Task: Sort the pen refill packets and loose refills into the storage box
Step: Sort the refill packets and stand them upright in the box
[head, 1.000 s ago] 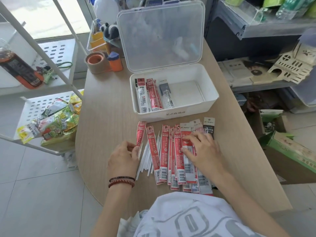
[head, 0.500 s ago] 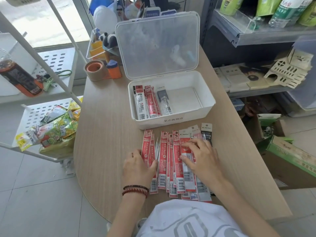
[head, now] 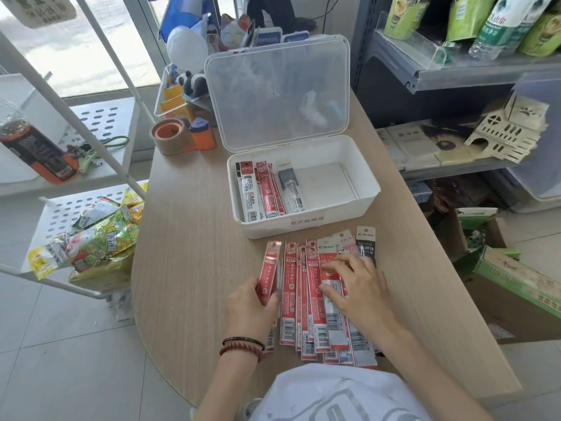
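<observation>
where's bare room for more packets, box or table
Storage box: right half bare, grey packet to right wall. Table: bare left of the box, below the tape roll. Crowded: fanned packets where left hand and right hand work.

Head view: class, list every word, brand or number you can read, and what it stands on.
"笔芯收纳盒": front of the storage box.
"M&G": white packet in the box.
"DM-2018": black packet outside the box.
All other print: too small or blurred to read.

Storage box [head: 349,214] rt half free; lid [head: 276,92] upright behind.
</observation>
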The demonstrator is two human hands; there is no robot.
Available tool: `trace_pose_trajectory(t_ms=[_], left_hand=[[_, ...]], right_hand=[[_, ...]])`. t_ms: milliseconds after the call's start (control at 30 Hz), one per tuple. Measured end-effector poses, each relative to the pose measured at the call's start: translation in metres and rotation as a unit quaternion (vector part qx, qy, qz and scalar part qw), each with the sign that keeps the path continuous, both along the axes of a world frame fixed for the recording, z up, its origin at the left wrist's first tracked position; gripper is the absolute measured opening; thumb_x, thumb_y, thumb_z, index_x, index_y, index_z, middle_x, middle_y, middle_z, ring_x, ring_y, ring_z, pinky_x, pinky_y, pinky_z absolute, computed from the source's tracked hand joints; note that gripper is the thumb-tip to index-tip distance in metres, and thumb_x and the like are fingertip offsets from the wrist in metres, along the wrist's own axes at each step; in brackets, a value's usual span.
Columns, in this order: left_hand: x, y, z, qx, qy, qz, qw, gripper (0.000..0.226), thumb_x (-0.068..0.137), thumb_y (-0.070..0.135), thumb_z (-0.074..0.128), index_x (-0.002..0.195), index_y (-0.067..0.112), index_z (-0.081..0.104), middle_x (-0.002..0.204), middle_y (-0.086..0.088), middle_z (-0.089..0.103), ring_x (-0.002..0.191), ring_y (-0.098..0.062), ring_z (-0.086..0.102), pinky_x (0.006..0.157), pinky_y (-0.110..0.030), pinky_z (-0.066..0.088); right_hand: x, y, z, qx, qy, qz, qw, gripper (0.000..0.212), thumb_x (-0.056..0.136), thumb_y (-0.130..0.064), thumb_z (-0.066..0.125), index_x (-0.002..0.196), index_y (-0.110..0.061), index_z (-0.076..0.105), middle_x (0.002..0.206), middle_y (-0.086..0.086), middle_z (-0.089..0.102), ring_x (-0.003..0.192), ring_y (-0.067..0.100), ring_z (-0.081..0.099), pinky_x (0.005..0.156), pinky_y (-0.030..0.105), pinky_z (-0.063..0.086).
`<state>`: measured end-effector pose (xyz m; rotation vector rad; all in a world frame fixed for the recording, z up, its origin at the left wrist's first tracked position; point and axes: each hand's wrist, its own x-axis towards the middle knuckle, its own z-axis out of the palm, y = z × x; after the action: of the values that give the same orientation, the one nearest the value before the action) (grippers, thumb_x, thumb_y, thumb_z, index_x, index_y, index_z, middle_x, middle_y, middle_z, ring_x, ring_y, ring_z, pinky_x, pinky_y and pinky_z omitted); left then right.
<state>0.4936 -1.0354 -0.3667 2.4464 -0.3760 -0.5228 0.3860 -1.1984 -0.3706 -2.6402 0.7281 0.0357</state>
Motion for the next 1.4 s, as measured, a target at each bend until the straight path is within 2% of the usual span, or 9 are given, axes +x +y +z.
trace_pose_trajectory(t_ms=[133,233,300,400,633,800,900,1100,1400], left_hand=[[-0.010,-0.015,0.002,0.009,0.015,-0.005,1.000,0.055,0.070,0.065,0.065,0.101,0.020,0.055,0.091,0.007,0.059,0.081,-0.006,0.058,0.072,-0.021,0.053],[-0.017,-0.025,0.001,0.105,-0.012,-0.041,0.994,0.094,0.061,0.076,0.062,0.127,0.013,0.038,0.119,-0.001,0.046,0.109,-0.015,0.046,0.095,-0.027,0.044],[-0.021,-0.029,0.002,0.148,-0.038,-0.059,0.986,0.105,0.062,0.077,0.060,0.136,0.009,0.028,0.128,-0.005,0.038,0.117,-0.019,0.039,0.102,-0.028,0.036],[-0.023,-0.031,0.002,0.137,-0.028,-0.044,0.989,0.095,0.067,0.066,0.065,0.134,0.009,0.028,0.125,-0.005,0.037,0.115,-0.020,0.038,0.101,-0.029,0.036],[-0.017,-0.027,0.004,0.122,-0.038,-0.031,0.991,0.062,0.075,0.040,0.069,0.121,0.012,0.039,0.115,-0.004,0.048,0.102,-0.019,0.050,0.090,-0.027,0.046],[-0.006,-0.016,0.008,0.066,-0.034,-0.015,0.997,0.023,0.081,0.029,0.063,0.096,0.016,0.052,0.086,0.001,0.057,0.072,-0.014,0.055,0.065,-0.022,0.048],[0.003,-0.007,0.007,0.002,0.015,0.008,1.000,0.015,0.084,0.029,0.062,0.094,0.018,0.058,0.074,0.003,0.059,0.060,-0.010,0.055,0.053,-0.018,0.045],[0.012,0.006,0.005,-0.112,0.146,0.054,0.982,0.012,0.088,0.020,0.062,0.100,0.020,0.058,0.081,0.004,0.064,0.066,-0.005,0.060,0.044,-0.006,0.042],[0.010,0.018,0.022,-0.223,0.238,0.080,0.942,0.013,0.086,0.023,0.065,0.097,0.015,0.063,0.085,-0.004,0.072,0.074,-0.011,0.069,0.065,-0.022,0.053]], right_hand=[[0.001,0.001,0.000,-0.006,0.006,-0.005,1.000,0.045,0.092,-0.052,0.052,0.135,-0.037,0.047,0.141,-0.012,0.042,0.136,0.011,0.030,0.111,0.030,0.028],[0.002,0.004,0.000,-0.003,0.009,-0.027,1.000,0.052,0.091,-0.052,0.055,0.139,-0.036,0.044,0.145,-0.008,0.038,0.137,0.014,0.029,0.112,0.031,0.026],[0.001,0.004,0.001,0.001,0.017,-0.046,0.999,0.061,0.089,-0.056,0.054,0.144,-0.036,0.036,0.150,-0.007,0.030,0.139,0.015,0.024,0.114,0.032,0.022],[-0.003,0.000,0.003,0.015,0.038,-0.059,0.997,0.069,0.088,-0.062,0.050,0.148,-0.036,0.026,0.155,-0.009,0.018,0.142,0.014,0.015,0.116,0.033,0.017],[-0.005,0.000,0.003,0.038,0.032,-0.048,0.998,0.069,0.089,-0.059,0.052,0.148,-0.036,0.026,0.155,-0.010,0.019,0.142,0.012,0.016,0.116,0.032,0.017],[-0.006,0.002,0.003,0.046,0.035,-0.042,0.997,0.068,0.089,-0.059,0.054,0.147,-0.036,0.027,0.154,-0.011,0.018,0.142,0.011,0.015,0.117,0.032,0.016],[-0.005,0.001,0.005,0.050,0.036,-0.040,0.997,0.068,0.089,-0.057,0.055,0.147,-0.035,0.028,0.154,-0.010,0.019,0.142,0.012,0.015,0.117,0.034,0.017],[-0.001,0.002,0.009,0.026,0.023,-0.039,0.999,0.063,0.089,-0.056,0.056,0.144,-0.036,0.033,0.152,-0.012,0.023,0.140,0.010,0.018,0.116,0.031,0.016],[0.023,0.020,0.026,0.112,-0.075,0.005,0.991,0.038,0.089,-0.051,0.058,0.125,-0.042,0.052,0.124,-0.028,0.037,0.118,-0.009,0.028,0.109,0.020,0.025]])
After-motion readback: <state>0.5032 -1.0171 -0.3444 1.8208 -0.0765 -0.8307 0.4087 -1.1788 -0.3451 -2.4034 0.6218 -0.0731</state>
